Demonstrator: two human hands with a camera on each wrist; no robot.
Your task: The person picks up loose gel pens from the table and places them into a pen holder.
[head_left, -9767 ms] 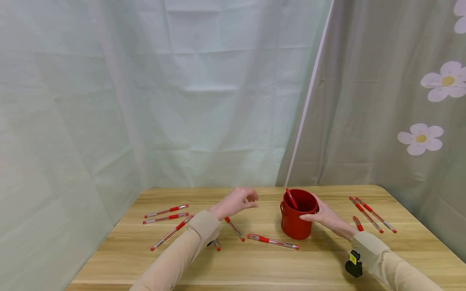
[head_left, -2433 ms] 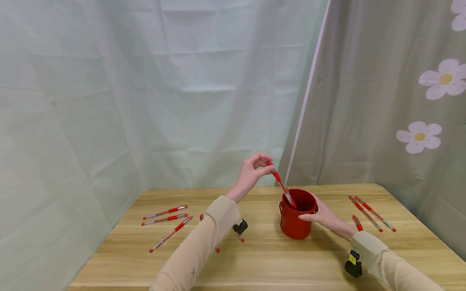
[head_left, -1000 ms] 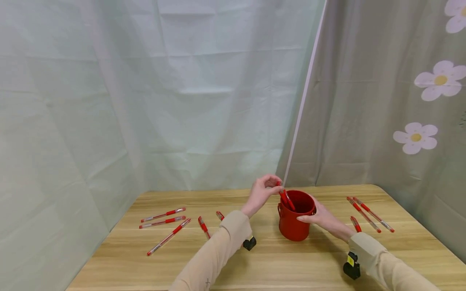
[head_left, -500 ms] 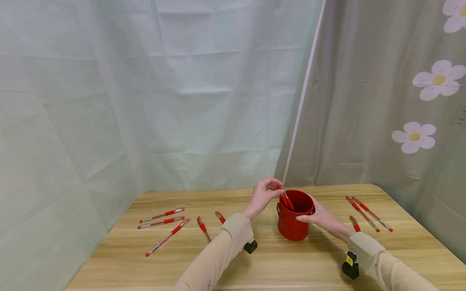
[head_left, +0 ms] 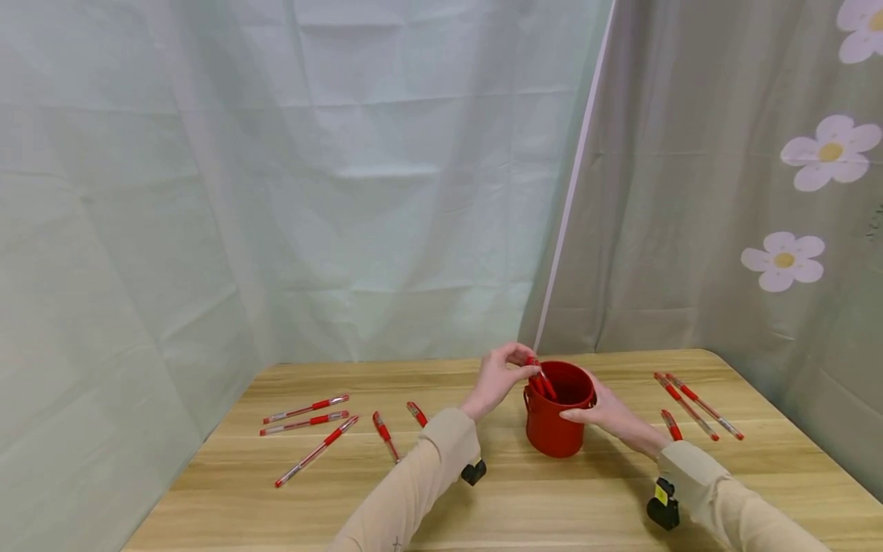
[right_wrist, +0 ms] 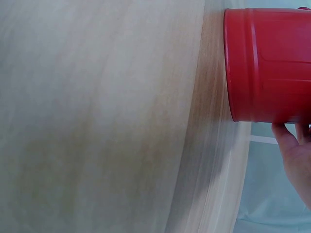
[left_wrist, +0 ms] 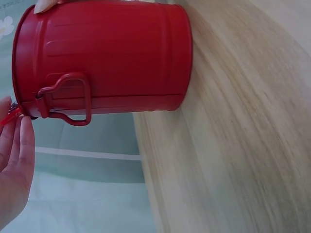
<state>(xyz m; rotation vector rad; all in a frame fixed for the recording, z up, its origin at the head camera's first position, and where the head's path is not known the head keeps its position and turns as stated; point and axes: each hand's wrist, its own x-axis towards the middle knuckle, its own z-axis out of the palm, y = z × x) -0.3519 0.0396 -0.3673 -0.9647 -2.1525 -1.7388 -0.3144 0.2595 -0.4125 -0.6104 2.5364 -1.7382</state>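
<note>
A red bucket (head_left: 555,431) stands upright on the wooden table, its small side handle (left_wrist: 86,99) visible in the left wrist view. At the bucket's left rim, my left hand (head_left: 495,383) pinches the upper end of a red pen (head_left: 532,362); the pen's lower part is inside the bucket. Another red pen (head_left: 548,387) leans inside beside it. My right hand (head_left: 610,412) grips the bucket's right side, thumb at the front, the other fingers mostly hidden behind it. In the right wrist view, the right hand (right_wrist: 299,162) touches the bucket wall (right_wrist: 277,63).
On the left of the table lie several red pens (head_left: 317,452), with a pen (head_left: 383,431) and another pen (head_left: 417,414) partly behind the left sleeve. To the right are two pens (head_left: 704,406) side by side and a pen (head_left: 671,424) partly covered by the right forearm. Curtains hang behind.
The pen that lay before the bucket was picked up by my left hand, held above the rim, then lowered inside; the hand sank slightly further lately. The right hand keeps its grip.
</note>
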